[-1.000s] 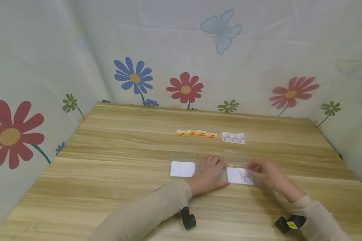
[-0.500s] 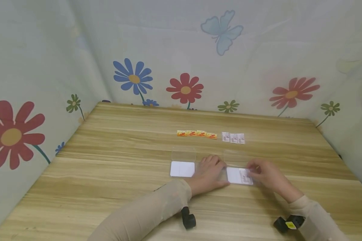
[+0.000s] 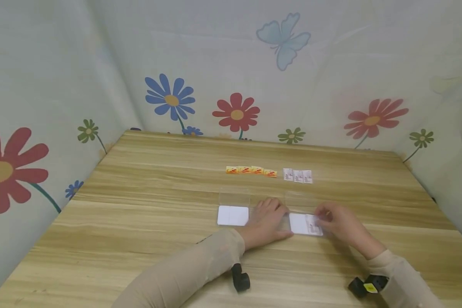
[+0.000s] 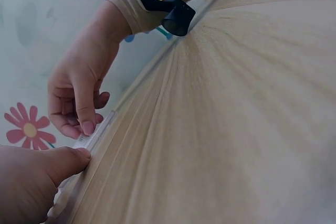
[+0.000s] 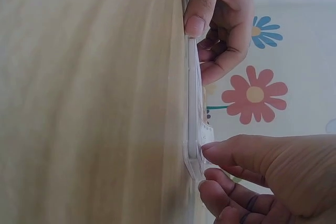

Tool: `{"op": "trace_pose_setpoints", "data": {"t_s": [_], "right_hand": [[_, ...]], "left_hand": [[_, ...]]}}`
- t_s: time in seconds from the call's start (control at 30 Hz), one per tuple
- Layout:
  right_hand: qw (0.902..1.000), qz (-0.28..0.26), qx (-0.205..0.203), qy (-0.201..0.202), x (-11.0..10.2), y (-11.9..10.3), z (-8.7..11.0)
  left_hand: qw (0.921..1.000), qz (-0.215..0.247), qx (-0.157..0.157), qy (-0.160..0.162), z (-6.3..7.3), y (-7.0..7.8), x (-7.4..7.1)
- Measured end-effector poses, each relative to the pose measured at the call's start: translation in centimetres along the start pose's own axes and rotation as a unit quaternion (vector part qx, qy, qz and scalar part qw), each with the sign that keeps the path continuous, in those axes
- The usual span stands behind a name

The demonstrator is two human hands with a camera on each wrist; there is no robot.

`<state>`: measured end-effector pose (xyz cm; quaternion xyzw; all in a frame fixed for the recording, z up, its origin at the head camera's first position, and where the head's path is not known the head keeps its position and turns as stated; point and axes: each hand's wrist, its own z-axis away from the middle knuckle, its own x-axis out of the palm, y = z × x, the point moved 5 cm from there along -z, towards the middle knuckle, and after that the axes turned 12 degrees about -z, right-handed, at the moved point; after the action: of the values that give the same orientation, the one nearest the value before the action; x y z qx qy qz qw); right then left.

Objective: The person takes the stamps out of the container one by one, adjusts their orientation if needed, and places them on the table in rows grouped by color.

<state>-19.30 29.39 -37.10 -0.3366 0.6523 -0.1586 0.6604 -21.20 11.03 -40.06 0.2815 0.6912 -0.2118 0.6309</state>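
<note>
A shallow clear plastic case (image 3: 298,224) with a white lining lies in front of me, its transparent lid (image 3: 301,200) folded back. My left hand (image 3: 267,220) grips its left end, thumb at the near corner and fingers at the far one; the thumb meets the case end in the right wrist view. On the right half lies a small pale printed card (image 3: 313,226). My right hand (image 3: 340,224) pinches this card at its right edge between thumb and fingers. The card (image 5: 208,136) stands slightly up from the case in the right wrist view.
Another lidded case (image 3: 232,216) with a white lining lies open just left of my left hand. Farther back are a row of several yellow-and-red printed pieces (image 3: 251,170) and three pale printed cards (image 3: 298,176). A flowered curtain (image 3: 200,55) surrounds the wooden table (image 3: 138,179).
Both hands keep nearly the same place. The right wrist has shifted very slightly, and the head view has moved a little.
</note>
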Motion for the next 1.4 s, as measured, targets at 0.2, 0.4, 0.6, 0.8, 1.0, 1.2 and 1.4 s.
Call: {"op": "trace_pose_setpoints", "data": {"t_s": [0.2,0.4,0.6,0.8,1.0,1.2,1.4], "right_hand": [[0.9999,-0.006,-0.01,0.004,0.0,0.0,0.0],[1.0,-0.002,-0.006,0.002,0.1,0.1,-0.1],[1.0,-0.003,0.009,0.001,0.3,0.3,0.2],[0.9998,-0.017,0.006,-0.002,0.2,0.7,0.5],[0.9985,-0.052,-0.002,-0.02,-0.1,0.7,0.6],[0.9968,-0.075,0.002,-0.026,-0.6,0.5,0.5],[0.9971,-0.072,-0.001,-0.026,-1.0,0.5,0.4]], "left_hand": [[1.0,-0.002,0.004,0.0,0.0,0.0,0.0],[1.0,-0.003,0.006,0.004,0.0,-0.1,0.2],[0.9999,-0.004,0.006,0.011,0.1,0.2,0.4],[0.9998,-0.009,0.004,0.016,0.3,0.5,0.4],[0.9999,-0.003,0.002,0.015,0.3,0.6,0.6],[0.9999,0.0,0.0,0.016,0.2,0.6,0.8],[0.9998,-0.004,0.002,0.021,0.2,0.5,0.9]]}}
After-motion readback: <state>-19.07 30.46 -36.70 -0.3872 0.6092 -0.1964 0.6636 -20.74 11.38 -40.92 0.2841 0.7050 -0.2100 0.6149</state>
